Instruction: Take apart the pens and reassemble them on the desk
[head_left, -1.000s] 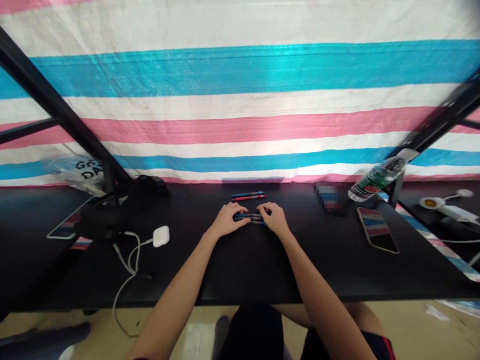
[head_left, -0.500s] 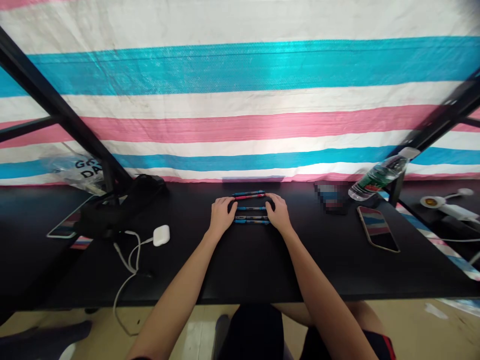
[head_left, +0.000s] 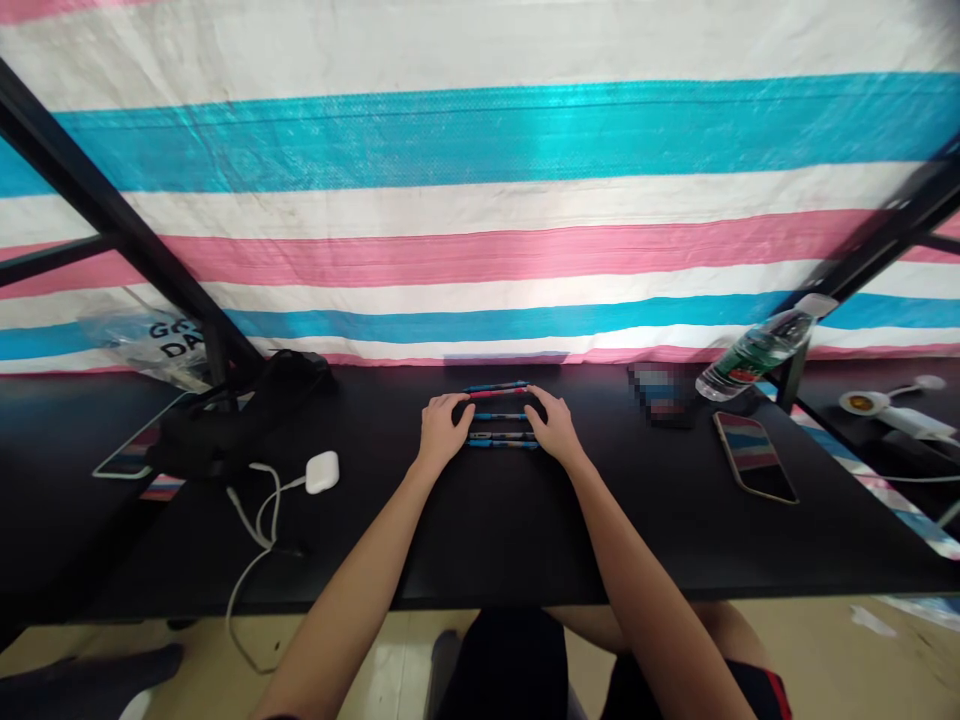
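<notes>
Several pens lie crosswise on the black desk, between my two hands. At the back, a blue pen (head_left: 496, 386) rests against a red pen (head_left: 496, 393), both slightly slanted. Closer to me is a single blue pen (head_left: 501, 416), and in front of it a dark pen (head_left: 501, 436) lies beside another blue pen (head_left: 501, 445). My left hand (head_left: 444, 428) is at the pens' left ends, index finger by the red pen and thumb apart from it near the middle pen. At the right ends, my right hand (head_left: 553, 422) has its thumb and index finger spread likewise.
To the left are a white earbud case (head_left: 322, 472) on a white cable (head_left: 262, 540), a black bag (head_left: 225, 430) and a tablet-like device (head_left: 135, 445). A phone (head_left: 754, 457) and a tilted plastic bottle (head_left: 765, 350) are on the right. Striped sheeting (head_left: 480, 250) hangs behind the desk.
My right hand has shifted slightly left, its fingers nearer the pens' right ends. My left hand and the pens look almost unmoved.
</notes>
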